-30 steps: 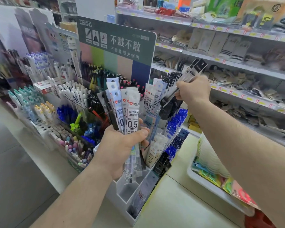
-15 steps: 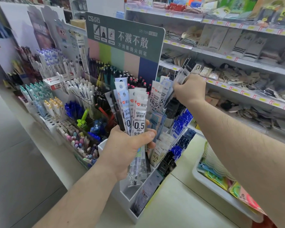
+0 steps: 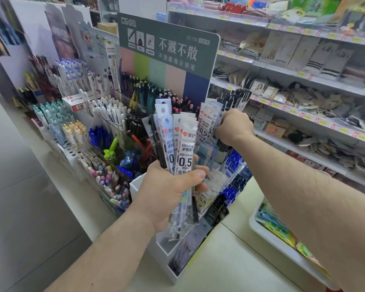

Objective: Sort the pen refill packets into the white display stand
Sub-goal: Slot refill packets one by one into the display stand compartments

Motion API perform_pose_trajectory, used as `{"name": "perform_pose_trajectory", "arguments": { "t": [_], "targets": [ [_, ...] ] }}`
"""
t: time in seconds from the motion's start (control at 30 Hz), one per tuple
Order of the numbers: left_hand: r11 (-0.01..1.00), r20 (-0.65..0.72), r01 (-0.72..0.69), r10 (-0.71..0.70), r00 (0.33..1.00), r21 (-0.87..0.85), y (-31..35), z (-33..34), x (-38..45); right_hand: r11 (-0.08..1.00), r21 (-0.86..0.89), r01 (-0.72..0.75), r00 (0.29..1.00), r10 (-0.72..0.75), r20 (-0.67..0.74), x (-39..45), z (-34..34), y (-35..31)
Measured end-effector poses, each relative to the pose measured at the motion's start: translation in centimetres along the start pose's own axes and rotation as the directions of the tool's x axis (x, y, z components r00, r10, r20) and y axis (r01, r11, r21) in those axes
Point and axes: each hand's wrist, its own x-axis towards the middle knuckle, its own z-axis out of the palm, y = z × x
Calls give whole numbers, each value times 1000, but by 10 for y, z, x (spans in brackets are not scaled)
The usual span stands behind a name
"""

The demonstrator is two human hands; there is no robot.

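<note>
Head view. Left hand (image 3: 169, 192) grips a fanned bundle of pen refill packets (image 3: 178, 144) upright, thumb pressed across the front one marked 0.5 mm, fingers curled behind. The bundle sits above the near compartments of the white display stand (image 3: 173, 270). Right hand (image 3: 234, 128) is further back, fingers curled round black-topped packets (image 3: 237, 100) at the stand's far rows; their lower ends are hidden by the hand. Green sign board (image 3: 167, 47) stands behind. Shelves (image 3: 303, 81) on the right.
</note>
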Motion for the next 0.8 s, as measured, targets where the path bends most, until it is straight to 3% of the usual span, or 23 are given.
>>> {"name": "perform_pose_trajectory", "arguments": {
  "t": [0.17, 0.37, 0.43, 0.53, 0.6, 0.7, 0.8],
  "targets": [
    [1000, 29, -8, 8, 1000, 23, -3, 2, -5, 1000, 3, -28, 999, 28, 15, 4, -3, 2],
    [1000, 62, 26, -26, 998, 1, -12, 11, -7, 969, 246, -29, 997, 45, -60, -13, -21, 15],
    [999, 97, 51, -50, 994, -5, -16, 16, -9, 889, 458, -15, 992, 70, -104, -41, -36, 16],
    [992, 168, 120, -114, 979, -28, -25, 22, -12, 610, 785, -108, 992, 116, 46, -102, -53, 18],
    [987, 194, 160, -155, 969, -10, -31, 24, -14, 547, 816, -187, 981, 69, 179, -139, -50, 21],
    [982, 231, 186, -189, 954, 38, -43, 28, -16, 555, 781, -287, 949, 51, 312, -177, -31, 24],
    [973, 279, 223, -229, 932, 55, -53, 33, -20, 469, 835, -288, 949, 23, 315, -195, -20, 29]
  ]
}}
